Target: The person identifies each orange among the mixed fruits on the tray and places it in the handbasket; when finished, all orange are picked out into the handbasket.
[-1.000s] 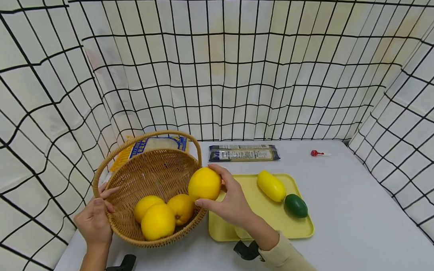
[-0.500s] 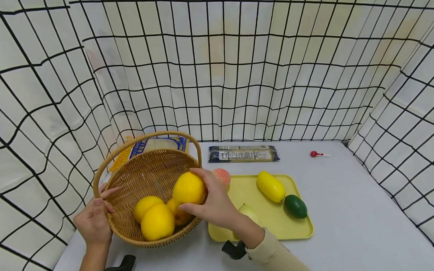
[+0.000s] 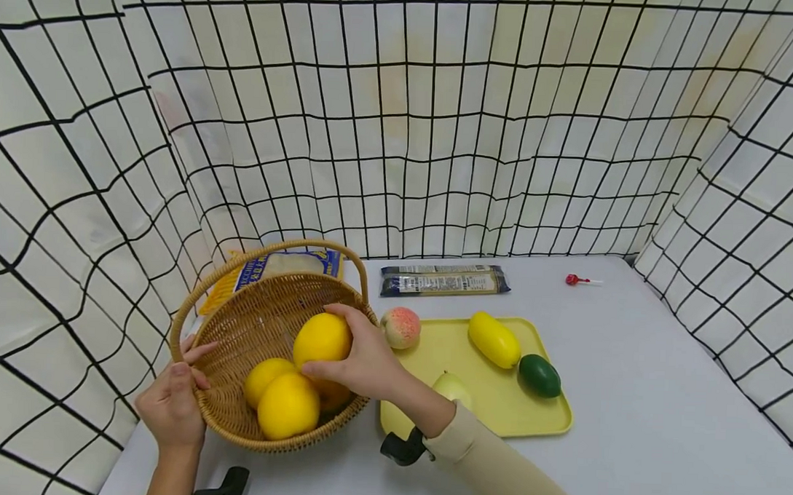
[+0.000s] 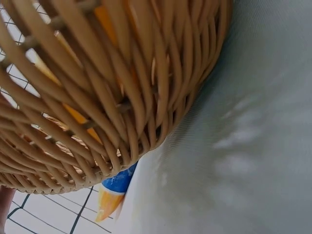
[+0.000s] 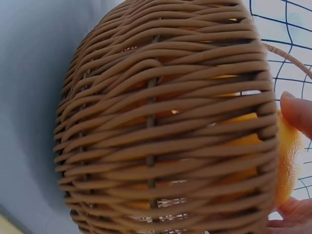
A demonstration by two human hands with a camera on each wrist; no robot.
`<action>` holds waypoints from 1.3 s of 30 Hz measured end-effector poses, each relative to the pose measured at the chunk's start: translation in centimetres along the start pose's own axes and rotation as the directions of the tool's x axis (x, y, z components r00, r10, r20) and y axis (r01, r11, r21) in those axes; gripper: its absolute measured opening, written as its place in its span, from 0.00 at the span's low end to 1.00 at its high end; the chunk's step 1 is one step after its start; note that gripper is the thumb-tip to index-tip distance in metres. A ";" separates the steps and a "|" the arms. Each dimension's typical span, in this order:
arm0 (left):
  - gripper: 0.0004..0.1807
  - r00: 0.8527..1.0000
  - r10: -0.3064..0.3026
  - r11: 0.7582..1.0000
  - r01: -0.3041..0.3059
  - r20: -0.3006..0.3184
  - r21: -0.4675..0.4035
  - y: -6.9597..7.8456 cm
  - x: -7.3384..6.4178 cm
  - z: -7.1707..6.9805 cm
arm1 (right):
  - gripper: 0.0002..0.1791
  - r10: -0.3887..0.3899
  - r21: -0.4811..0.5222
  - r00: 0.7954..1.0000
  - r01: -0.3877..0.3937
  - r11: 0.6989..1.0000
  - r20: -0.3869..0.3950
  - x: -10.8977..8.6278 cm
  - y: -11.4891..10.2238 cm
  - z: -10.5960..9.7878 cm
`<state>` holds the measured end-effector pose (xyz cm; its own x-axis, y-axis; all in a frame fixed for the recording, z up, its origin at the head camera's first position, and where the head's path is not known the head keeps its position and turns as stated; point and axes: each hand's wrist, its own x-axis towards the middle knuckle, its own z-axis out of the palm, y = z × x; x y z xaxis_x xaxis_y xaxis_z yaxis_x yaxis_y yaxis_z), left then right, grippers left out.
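A brown wicker basket [image 3: 236,329] with a tall hoop handle leans with its mouth toward me in the head view. My left hand [image 3: 173,407] grips its left rim, thumb over the edge. Over the basket's right side, my right hand [image 3: 373,359] holds a yellow-orange orange [image 3: 320,339] between thumb and fingers. Several similar oranges [image 3: 289,408] lie in the bottom, one partly covered by my right hand. In the right wrist view the held orange [image 5: 288,161] shows past the rim. The left wrist view is mostly filled by woven wall.
Right of the basket, a yellow tray [image 3: 496,411] bears a pear [image 3: 453,388], a yellow oblong fruit [image 3: 494,340] and a dark green fruit [image 3: 539,376]. A peach [image 3: 402,328] sits at its corner. Behind are a yellow-blue bag [image 3: 221,292], a dark packet [image 3: 444,282] and a lollipop [image 3: 574,280].
My right hand has carried the orange leftward, from the basket's right rim to above the other oranges. The peach and pear have come into sight. My left hand and the basket stay put.
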<state>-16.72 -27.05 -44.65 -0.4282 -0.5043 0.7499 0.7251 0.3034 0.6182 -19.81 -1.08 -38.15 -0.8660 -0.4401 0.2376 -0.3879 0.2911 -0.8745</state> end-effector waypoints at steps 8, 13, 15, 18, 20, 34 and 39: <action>0.30 1.000 -0.020 1.000 0.019 -0.012 -0.008 -0.1 0.0 0.0 | 0.46 0.080 0.009 0.997 -0.080 0.997 0.022 1.3 -0.1 0.7; 0.30 1.000 -0.005 1.000 0.005 -0.014 -0.003 -0.1 0.0 -0.1 | 0.46 0.128 0.002 0.991 -0.129 0.992 0.042 2.0 -0.1 1.0; 0.30 1.000 -0.006 1.000 0.006 -0.009 0.004 0.0 -0.1 -0.1 | 0.46 0.140 0.004 0.989 -0.140 0.990 0.057 2.3 0.1 1.3; 0.29 1.000 0.003 1.000 -0.003 0.004 -0.002 0.0 -0.1 -0.1 | 0.47 0.153 -0.005 0.986 -0.153 0.988 0.067 2.5 0.3 1.6; 0.29 1.000 0.013 1.000 -0.013 0.012 -0.013 0.0 -0.1 -0.2 | 0.46 0.161 -0.019 0.985 -0.160 0.987 0.065 2.7 0.3 1.8; 0.29 0.999 0.013 1.000 -0.013 0.032 0.017 0.0 0.0 -0.2 | 0.46 0.123 -0.099 0.988 -0.114 0.989 0.093 3.3 0.3 2.1; 0.29 0.999 0.015 0.999 -0.016 0.030 0.033 0.1 0.0 -0.1 | 0.46 0.120 -0.096 0.988 -0.111 0.989 0.096 3.3 0.3 2.2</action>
<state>-16.57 -27.15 -44.57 -0.4328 -0.4755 0.7659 0.7140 0.3378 0.6132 -22.11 -4.29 -38.56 -0.8720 -0.4813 0.0889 -0.3177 0.4186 -0.8508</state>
